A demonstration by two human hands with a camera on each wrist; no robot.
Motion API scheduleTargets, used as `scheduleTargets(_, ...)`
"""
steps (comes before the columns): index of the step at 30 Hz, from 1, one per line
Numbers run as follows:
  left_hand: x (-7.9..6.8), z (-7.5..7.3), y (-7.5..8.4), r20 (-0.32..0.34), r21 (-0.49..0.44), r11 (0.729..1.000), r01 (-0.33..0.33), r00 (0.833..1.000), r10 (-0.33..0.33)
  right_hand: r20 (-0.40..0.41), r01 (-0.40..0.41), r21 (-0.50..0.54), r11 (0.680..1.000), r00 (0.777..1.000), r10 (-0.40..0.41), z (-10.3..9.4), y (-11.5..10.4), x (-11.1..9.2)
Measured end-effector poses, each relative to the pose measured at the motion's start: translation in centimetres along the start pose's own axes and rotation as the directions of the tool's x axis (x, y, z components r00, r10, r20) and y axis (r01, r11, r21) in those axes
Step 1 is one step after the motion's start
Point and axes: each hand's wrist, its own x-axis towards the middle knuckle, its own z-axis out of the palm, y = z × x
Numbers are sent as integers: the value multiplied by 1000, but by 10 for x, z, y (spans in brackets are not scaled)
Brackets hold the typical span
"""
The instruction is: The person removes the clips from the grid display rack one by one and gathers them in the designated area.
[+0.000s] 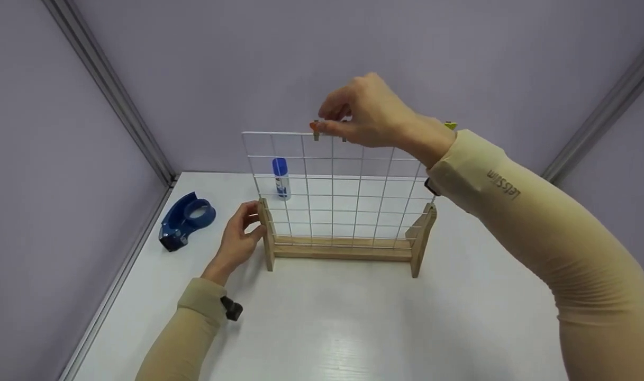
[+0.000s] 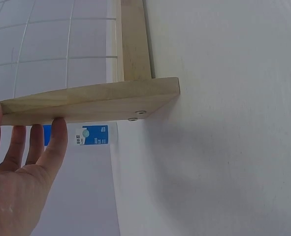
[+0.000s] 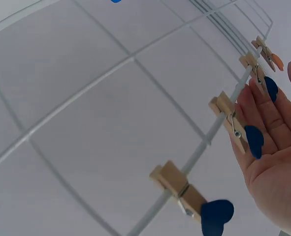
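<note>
A white wire grid (image 1: 332,180) stands upright in a wooden stand (image 1: 343,254). My left hand (image 1: 239,235) grips the stand's left upright (image 2: 86,101) with bent fingers near its upper end, some fingertips hidden by the wood. At the top wire, my right hand (image 1: 372,114) is beside an orange heart clothespin (image 3: 268,56). Its thumb and fingers stand apart, nothing held between them. More wooden clothespins with dark blue hearts, such as a near clothespin (image 3: 182,191), are clipped along that wire. A yellow-green heart (image 1: 450,125) shows at the grid's right end.
Behind the grid stands a glue stick (image 1: 281,180) with a blue cap. A blue tape dispenser (image 1: 187,219) lies left of my left hand on the white table (image 1: 322,317). Pale walls rise close behind and at both sides.
</note>
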Motion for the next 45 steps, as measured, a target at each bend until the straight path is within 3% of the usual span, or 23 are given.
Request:
scheduleTargets(7, -1, -1, 1, 2, 5, 1000, 7, 1000, -7, -41, -16, 1, 1000, 999, 16, 12, -6, 3)
scheduleTargets(21, 2, -1, -1, 4, 18, 1000, -13, 1000, 13, -86, -95, 20, 995, 992, 96, 15, -7, -1)
scheduleTargets(31, 3, -3, 0, 9, 18, 1000, 9, 1000, -9, -156, -127, 110, 986, 977, 143, 15, -7, -2)
scheduleTargets(45, 5, 0, 0, 8, 18, 1000, 10, 1000, -10, -290, 21, 136, 990, 957, 19, -9, -3, -22)
